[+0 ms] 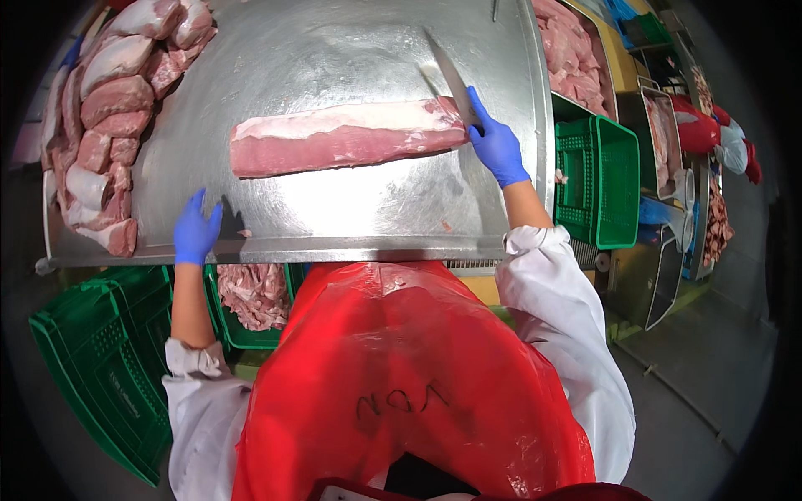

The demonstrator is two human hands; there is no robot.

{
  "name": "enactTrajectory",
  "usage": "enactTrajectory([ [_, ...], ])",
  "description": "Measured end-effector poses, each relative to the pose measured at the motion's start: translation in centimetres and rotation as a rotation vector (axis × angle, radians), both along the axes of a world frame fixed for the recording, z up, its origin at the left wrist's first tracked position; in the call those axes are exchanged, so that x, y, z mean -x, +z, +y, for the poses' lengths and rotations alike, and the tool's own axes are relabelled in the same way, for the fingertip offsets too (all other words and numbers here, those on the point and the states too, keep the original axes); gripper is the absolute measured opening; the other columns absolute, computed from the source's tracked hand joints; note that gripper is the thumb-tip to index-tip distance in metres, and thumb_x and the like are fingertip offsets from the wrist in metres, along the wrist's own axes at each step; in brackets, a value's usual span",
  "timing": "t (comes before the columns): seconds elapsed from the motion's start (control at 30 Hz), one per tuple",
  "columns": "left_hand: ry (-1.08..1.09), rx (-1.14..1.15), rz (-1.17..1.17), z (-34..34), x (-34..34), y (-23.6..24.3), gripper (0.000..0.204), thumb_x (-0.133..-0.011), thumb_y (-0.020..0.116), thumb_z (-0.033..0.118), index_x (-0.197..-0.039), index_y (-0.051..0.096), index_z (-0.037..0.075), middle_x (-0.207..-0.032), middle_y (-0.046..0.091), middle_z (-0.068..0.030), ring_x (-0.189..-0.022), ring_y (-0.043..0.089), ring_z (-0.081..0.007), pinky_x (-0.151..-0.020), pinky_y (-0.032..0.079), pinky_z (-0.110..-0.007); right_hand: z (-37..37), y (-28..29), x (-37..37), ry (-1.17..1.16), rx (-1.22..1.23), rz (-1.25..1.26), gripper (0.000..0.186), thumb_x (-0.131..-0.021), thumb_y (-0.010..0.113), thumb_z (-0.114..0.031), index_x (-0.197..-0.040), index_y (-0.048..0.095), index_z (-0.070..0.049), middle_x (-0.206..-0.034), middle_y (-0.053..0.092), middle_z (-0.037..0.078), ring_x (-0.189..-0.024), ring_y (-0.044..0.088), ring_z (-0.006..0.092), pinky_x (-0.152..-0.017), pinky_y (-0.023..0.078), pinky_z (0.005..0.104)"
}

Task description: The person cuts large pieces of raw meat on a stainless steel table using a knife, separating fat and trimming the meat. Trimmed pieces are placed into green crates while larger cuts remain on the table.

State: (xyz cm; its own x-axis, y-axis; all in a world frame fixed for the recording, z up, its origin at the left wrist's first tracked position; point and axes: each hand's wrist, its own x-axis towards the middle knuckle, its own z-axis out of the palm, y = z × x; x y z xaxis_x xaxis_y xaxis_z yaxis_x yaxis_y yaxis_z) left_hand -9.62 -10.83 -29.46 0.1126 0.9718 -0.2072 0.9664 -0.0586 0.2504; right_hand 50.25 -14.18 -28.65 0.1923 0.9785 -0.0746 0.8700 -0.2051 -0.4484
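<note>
The left hand (pixel 197 230), loosely open and holding nothing, is to the near left of the long meat piece (pixel 347 140). This piece lies on the tabletop (pixel 326 58), its long axis going left to right. Beside its right end, the knife (pixel 452 79) points away, gripped by the nearer right hand (pixel 496 147).

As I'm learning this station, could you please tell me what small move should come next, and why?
I'd probably bring the left hand over to steady the long meat piece: that hand looks empty and sits apart, while the right hand holds a knife by its right end.
</note>
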Motion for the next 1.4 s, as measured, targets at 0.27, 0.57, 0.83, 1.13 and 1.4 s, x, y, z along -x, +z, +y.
enactTrajectory([
  [0.27,-0.396,-0.272,-0.369,11.8,-8.1,-7.6,0.066,-0.078,0.078,0.036,-0.133,0.057,0.007,-0.136,0.055,-0.0209,-0.128,0.049,-0.0390,-0.108,0.041,-0.045,-5.8,0.0,-4.6,0.186,0.112,0.005,0.071,-0.092,0.061,-0.016,-0.151,0.033,-0.043,-0.099,0.072,0.018,-0.088,0.069,0.0398,-0.079,0.056,0.0459],
  [0.57,-0.449,-0.173,-0.310,12.0,-10.7,-5.6,0.069,-0.072,0.081,0.043,-0.129,0.061,0.010,-0.129,0.059,-0.0160,-0.122,0.051,-0.0365,-0.104,0.044,-0.046,-3.7,0.5,3.3,-0.294,0.228,0.532,0.076,-0.090,0.062,-0.008,-0.154,0.034,-0.035,-0.074,0.064,0.005,-0.054,0.052,0.0091,-0.053,0.048,0.0270],
  [0.83,-0.500,-0.161,-0.334,8.2,-12.0,-4.5,0.065,-0.071,0.081,0.036,-0.124,0.061,0.006,-0.123,0.063,-0.0165,-0.117,0.054,-0.0379,-0.101,0.045,-0.046,-2.7,-0.6,5.7,-0.389,0.199,0.849,0.078,-0.088,0.061,-0.002,-0.157,0.030,-0.023,-0.080,0.066,0.005,-0.055,0.054,0.0100,-0.052,0.048,0.0263],
  [1.13,-0.519,0.207,0.117,4.4,-18.8,2.8,0.065,-0.078,0.067,0.055,-0.122,0.061,0.008,-0.118,0.063,-0.0173,-0.109,0.060,-0.0341,-0.093,0.043,-0.051,-20.6,3.5,9.5,-0.518,0.261,1.011,0.082,-0.089,0.052,0.009,-0.159,0.023,-0.022,-0.103,0.065,0.008,-0.061,0.054,0.0073,-0.053,0.048,0.0223],
  [1.4,-0.547,-0.209,-0.281,5.8,-41.7,-1.3,0.036,-0.078,0.073,0.035,-0.092,0.066,0.003,-0.089,0.068,-0.0177,-0.086,0.065,-0.0360,-0.082,0.052,-0.046,-8.2,0.4,1.4,-0.540,-0.217,1.009,0.083,-0.090,0.057,0.005,-0.160,0.022,-0.023,-0.091,0.063,0.004,-0.060,0.054,0.0069,-0.052,0.048,0.0227],
])
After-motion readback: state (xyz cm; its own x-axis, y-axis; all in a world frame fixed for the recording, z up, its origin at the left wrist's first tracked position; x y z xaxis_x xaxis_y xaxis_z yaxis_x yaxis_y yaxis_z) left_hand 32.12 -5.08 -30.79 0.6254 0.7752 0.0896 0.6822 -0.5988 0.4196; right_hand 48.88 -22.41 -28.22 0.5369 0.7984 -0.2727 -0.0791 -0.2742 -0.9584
